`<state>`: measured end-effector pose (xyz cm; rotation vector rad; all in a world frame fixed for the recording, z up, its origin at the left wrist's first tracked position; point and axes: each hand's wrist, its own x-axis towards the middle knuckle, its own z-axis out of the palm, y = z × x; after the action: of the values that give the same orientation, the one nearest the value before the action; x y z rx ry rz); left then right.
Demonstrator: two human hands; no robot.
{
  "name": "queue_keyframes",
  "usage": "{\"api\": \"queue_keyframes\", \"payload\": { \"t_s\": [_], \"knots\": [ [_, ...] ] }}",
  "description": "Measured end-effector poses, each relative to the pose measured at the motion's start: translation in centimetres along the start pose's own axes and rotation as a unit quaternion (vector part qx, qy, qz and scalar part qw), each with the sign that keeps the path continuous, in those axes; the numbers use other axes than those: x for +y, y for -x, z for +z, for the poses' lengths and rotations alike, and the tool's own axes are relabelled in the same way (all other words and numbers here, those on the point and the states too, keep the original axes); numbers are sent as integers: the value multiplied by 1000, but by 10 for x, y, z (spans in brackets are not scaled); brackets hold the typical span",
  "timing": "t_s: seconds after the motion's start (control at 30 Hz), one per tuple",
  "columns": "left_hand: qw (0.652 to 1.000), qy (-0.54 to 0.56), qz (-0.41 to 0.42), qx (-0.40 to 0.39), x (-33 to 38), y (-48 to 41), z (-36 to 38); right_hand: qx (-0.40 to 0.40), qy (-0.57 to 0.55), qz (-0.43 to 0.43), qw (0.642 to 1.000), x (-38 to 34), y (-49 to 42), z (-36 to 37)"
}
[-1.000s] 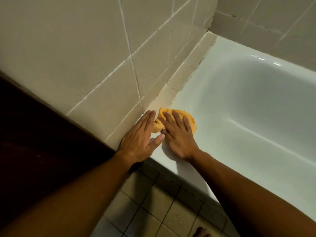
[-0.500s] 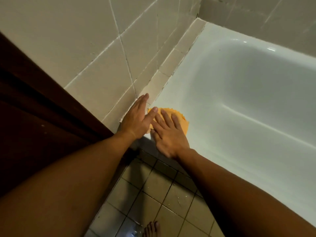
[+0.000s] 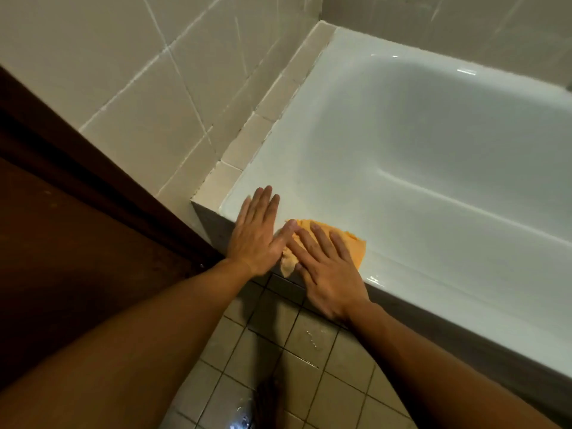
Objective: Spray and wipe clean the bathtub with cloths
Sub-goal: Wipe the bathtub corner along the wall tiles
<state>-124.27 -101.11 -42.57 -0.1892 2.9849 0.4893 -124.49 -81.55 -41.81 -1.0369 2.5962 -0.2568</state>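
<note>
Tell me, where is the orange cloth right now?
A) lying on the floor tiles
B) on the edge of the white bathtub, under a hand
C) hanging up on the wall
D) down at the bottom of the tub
B: the orange cloth lies on the near rim of the bathtub, with the flat right hand pressing on it.
</note>
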Motion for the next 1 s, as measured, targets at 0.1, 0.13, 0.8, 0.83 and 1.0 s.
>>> {"api": "queue_keyframes", "payload": {
  "t_s": [0.1, 0.13, 0.8, 0.83, 1.0],
  "knots": [
    [999, -23, -22, -10, 6, 0, 4, 2, -55, 56, 997, 20, 3, -11],
    [999, -28, -24, -10, 7, 0, 5, 1, -72, 70, 995, 22, 2, -13],
    [998, 0, 22, 53, -17, -53, -10, -43, -404, 145, 902, 10, -120, -38],
    [998, 2, 26, 55, -19, -54, -9, -35, -429, 143, 891, 12, -130, -35],
    [997, 27, 37, 64, -25, -54, -8, -8, -443, 87, 892, 15, -132, -29]
  ]
}}
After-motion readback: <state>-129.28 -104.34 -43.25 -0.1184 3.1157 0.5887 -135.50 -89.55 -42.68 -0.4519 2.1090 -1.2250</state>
